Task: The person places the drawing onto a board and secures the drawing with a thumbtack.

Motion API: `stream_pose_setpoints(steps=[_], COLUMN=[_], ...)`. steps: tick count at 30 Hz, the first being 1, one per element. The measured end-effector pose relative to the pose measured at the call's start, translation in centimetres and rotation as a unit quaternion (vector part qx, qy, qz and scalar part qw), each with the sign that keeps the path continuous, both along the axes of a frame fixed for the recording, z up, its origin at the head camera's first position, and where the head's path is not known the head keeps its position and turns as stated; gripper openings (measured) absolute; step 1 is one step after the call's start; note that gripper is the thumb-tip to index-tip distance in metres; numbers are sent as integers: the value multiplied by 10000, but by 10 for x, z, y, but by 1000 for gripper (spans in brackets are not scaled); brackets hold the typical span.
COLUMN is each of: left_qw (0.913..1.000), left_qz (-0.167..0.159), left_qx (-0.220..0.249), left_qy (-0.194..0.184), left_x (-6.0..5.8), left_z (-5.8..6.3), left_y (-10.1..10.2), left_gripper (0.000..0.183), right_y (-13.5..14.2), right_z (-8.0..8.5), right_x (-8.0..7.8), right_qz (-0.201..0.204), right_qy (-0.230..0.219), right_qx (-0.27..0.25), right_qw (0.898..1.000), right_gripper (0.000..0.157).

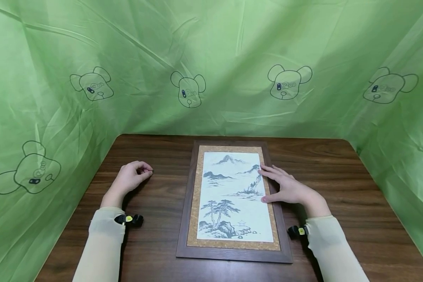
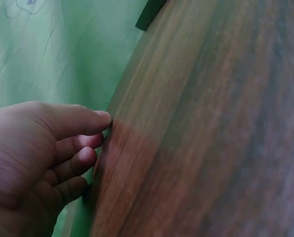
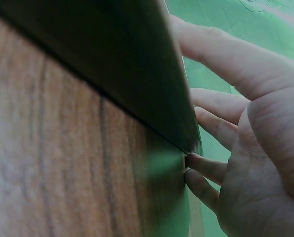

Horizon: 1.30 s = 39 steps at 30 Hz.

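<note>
On the tabletop (image 1: 155,243), a frame (image 1: 234,254) lies near the far edge's middle. Its print (image 1: 232,196) could smudge if the right hand (image 1: 290,190), fingers spread, presses; with the left hand (image 1: 128,178) loosely curled, holding nothing visible, a push could skew the frame.

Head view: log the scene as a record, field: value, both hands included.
surface: brown wood-grain table
object: ink-style landscape print on cork-like backing in a brown frame
right hand: across the frame's right side, reaching the print's edge
left hand: left of the frame, apart from it, nothing visibly held
backdrop: green cloth with animal-head outlines
</note>
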<state>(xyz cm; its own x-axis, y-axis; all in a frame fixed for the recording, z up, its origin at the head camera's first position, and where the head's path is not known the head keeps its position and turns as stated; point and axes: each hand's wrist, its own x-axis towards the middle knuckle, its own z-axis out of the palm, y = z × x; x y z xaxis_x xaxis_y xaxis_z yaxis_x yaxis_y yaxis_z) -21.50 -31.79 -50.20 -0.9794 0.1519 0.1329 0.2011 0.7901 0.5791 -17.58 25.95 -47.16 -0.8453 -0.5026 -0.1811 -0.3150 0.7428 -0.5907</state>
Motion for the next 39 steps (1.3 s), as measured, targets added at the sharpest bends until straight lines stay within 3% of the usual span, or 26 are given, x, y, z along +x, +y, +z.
stream_pose_setpoints(steps=[15,23,34,39], left_qw=[9994,9959,9929,9899], left_qz=[95,73,-535,-974], left_qx=[296,670,689,322], left_qy=[120,601,807,981], left_x=[1,-1,2,-9], left_z=[3,9,21,28], left_y=[7,30,88,113], left_gripper=[5,6,10,8], right_y=[1,0,0,1], right_z=[-1,-1,-1,-3], right_x=[-2,-2,-1,-1], right_qz=[21,17,28,-19], right_qy=[-14,-47,-19,-22], right_qx=[44,52,-45,19], right_qw=[10000,10000,10000,10000], right_gripper=[98,98,98,98])
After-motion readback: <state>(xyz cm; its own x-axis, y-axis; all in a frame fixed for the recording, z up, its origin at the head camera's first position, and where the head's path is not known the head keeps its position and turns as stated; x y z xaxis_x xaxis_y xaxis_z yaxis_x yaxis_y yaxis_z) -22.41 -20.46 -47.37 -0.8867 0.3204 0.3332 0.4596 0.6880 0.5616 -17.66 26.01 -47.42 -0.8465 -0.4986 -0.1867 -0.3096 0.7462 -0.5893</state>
